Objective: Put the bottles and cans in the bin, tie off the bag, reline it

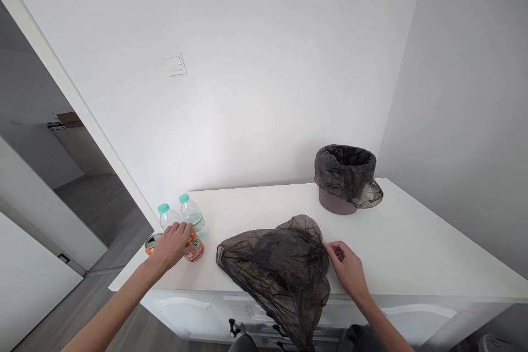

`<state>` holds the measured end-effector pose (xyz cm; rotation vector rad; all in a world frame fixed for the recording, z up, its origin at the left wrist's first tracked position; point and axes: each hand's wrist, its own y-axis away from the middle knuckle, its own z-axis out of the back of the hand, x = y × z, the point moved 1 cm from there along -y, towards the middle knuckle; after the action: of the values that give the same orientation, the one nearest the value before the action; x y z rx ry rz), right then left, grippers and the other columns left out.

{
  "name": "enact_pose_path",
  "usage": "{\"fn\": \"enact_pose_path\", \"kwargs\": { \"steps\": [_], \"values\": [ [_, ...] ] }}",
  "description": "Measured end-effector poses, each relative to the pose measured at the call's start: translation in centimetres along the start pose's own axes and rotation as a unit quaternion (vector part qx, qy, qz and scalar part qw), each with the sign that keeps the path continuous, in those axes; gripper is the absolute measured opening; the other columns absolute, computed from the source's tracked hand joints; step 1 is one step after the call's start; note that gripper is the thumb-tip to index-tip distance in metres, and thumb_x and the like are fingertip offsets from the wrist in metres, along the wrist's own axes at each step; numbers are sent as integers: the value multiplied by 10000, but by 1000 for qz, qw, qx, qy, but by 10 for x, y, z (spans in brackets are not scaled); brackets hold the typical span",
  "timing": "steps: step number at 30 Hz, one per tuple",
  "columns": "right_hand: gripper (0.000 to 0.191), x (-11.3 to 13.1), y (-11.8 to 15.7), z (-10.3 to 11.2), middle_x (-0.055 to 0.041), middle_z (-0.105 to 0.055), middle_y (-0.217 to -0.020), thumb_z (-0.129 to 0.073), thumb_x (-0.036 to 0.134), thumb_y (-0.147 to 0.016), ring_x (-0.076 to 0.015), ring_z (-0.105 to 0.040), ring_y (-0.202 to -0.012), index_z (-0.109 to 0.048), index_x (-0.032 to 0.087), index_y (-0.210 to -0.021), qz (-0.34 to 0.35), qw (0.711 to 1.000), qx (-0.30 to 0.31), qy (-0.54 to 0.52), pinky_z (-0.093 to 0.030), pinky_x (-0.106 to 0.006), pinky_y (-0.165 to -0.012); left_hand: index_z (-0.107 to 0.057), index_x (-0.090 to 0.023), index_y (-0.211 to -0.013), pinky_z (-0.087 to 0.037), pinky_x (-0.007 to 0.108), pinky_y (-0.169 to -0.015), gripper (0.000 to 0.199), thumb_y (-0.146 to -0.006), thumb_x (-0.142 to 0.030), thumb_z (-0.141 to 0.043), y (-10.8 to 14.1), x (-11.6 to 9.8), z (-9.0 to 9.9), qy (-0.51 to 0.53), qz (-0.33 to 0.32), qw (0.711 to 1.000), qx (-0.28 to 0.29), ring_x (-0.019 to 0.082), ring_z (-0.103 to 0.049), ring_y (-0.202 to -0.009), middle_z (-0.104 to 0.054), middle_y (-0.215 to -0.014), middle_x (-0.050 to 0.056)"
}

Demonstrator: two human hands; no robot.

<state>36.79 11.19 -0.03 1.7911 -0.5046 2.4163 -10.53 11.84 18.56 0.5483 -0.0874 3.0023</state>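
My left hand (174, 242) reaches over the left end of the white cabinet top, its fingers closed around the upper part of an orange drink can (195, 248). A second orange can (152, 241) stands beside it, its top showing and its lower part behind my wrist. Two clear plastic bottles with teal caps stand behind that hand, a nearer bottle (168, 219) and a farther bottle (192, 213). My right hand (345, 265) pinches the right edge of a thin black trash bag (284, 253), which lies crumpled and hangs over the front edge.
A brown bin (336, 202) lined with a black bag (342, 176) stands at the back right, near the wall. The white cabinet (412, 247) has drawers and dark handles below its front edge. To the left is an open doorway (94, 192).
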Motion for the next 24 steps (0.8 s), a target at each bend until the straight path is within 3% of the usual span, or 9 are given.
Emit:
{"fn": "enact_pose_path", "kwargs": {
  "steps": [7,11,13,18,21,24],
  "values": [
    [502,6,-4,1,-85,-730,-874,-545,716,-879,-261,-667,-819,-651,225,-865,-12,1000,13,-15,-527,-372,-763,-608,-162,-1081,-427,421,-911,274,-850,-310,-622,-16,0,-4,-7,-11,1000,-8,351,-605,-1060,-652,-1150,175],
    [472,30,6,8,-111,-692,-1010,-562,671,-897,-262,-656,-904,-606,219,-1026,-36,998,-32,-34,-548,-355,-735,-606,-164,-1142,-418,417,-904,319,-856,-303,-624,-17,-3,-3,-25,-11,1000,-15,352,-615,-1066,-642,-1185,172],
    [436,51,20,12,-113,-659,-1064,-576,612,-923,-255,-637,-933,-574,223,-1121,16,999,-23,-21,-552,-357,-758,-604,-164,-1169,-415,418,-903,332,-867,-303,-619,-16,-5,-3,-30,-13,999,-20,357,-616,-1077,-641,-1196,173],
    [525,102,63,12,-126,-540,-1300,-682,484,-899,-307,-559,-1197,-504,286,-1352,219,964,116,93,-530,-443,-975,-608,-154,-1194,-420,436,-908,376,-854,-309,-651,-12,-10,-4,-36,-14,999,-35,376,-609,-1088,-643,-1203,184],
    [573,109,73,2,-126,-522,-1320,-694,414,-883,-333,-553,-1209,-480,323,-1407,271,939,137,158,-543,-472,-951,-609,-160,-1203,-412,459,-955,393,-847,-316,-668,-9,-10,-2,-34,-13,998,-50,390,-586,-1138,-633,-1252,196],
    [331,100,67,-9,-113,-578,-1163,-633,293,-885,-315,-596,-1053,-564,282,-1208,273,936,104,195,-548,-456,-826,-579,-134,-1267,-378,503,-1035,447,-880,-351,-630,-1,-14,5,-31,-2,996,-85,426,-515,-1261,-543,-1398,249]
  ]
}}
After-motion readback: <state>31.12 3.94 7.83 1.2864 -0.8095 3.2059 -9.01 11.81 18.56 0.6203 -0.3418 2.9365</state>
